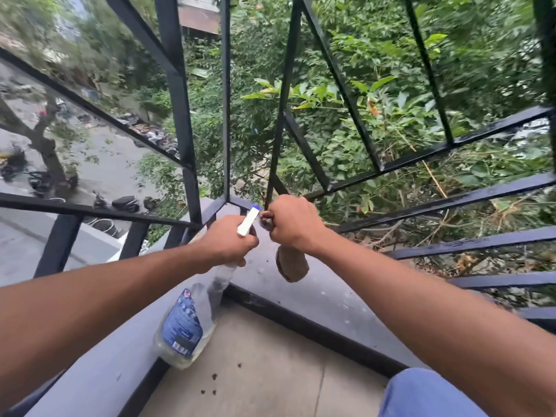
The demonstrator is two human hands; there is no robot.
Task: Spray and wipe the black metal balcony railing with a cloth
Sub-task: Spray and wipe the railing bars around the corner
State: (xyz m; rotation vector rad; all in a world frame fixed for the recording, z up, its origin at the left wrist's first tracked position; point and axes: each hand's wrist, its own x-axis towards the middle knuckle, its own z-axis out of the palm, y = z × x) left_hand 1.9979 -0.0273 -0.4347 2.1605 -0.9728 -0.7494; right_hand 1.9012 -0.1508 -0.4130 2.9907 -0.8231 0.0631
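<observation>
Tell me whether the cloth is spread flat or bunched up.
Bunched: the right hand grips the cloth in a wad, one end hanging below.

Cloth (291,266) mostly inside right hand (293,221)

No word or number can be read anywhere. The only printed surface is the dark blue label (180,323) on the clear plastic spray bottle (207,296), which hangs below the left hand (231,239) gripping its neck, lower than and to the left of the right hand (293,221) that grips a brown cloth (291,266). The label carries lines of small white print, too blurred to read. At its end nearest the left hand sits a red and white emblem, brand illegible. At its far end is a white barcode patch (180,347), its digits indistinct.
</observation>
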